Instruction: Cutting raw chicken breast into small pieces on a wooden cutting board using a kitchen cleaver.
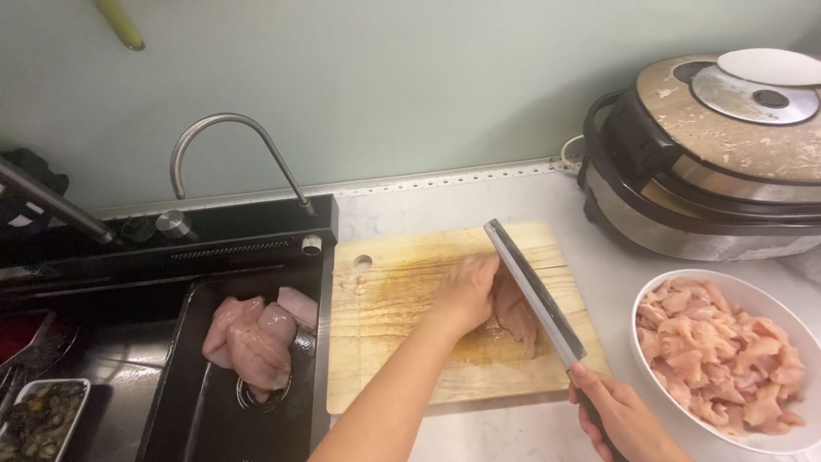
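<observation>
A raw, pale pink chicken piece [516, 315] lies on the wooden cutting board [402, 342] at the middle of the worktop [513, 432]. The left hand [466, 291] presses on it, fingers curled over the meat. The right hand [620, 415] grips a cleaver [534, 291], its blade against the meat's right side. Right of the board, a white bowl [753, 299] holds cut chicken. Left, more raw pieces [252, 338] lie in the black sink [184, 402]. A cooker [718, 145] stands far right.

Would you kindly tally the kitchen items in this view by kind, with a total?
Cutting boards: 1 wooden cutting board
Knives: 1 cleaver, in the right hand
Dishes: 2, white bowl and small tray
Cookers: 1 cooker
Taps: 1 tap
Total: 6
</observation>
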